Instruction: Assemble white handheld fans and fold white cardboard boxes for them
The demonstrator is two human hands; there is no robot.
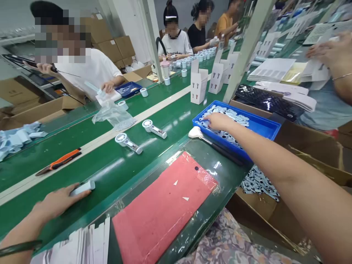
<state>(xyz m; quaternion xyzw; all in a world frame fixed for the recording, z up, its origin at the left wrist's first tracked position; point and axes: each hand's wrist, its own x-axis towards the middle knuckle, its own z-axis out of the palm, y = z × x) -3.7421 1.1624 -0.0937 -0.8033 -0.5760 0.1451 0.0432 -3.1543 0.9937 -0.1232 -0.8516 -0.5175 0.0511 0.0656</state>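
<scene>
Head view: my left hand (59, 201) lies nearly flat at the conveyor belt's (115, 161) near edge, fingertips on a pale oblong part (84, 187) — pressed this loosely, it could skid away. My right hand (218, 121) curls over small parts (233, 113) in the blue tray (264, 126), grip unclear — a hasty scoop might spill some.

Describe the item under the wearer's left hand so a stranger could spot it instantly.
Start at the long green conveyor belt and follow it to its near left end, where the left hand rests. Under its fingertips lies a small white bar; unlike the two fans further up the belt, it shows no round head.
</scene>
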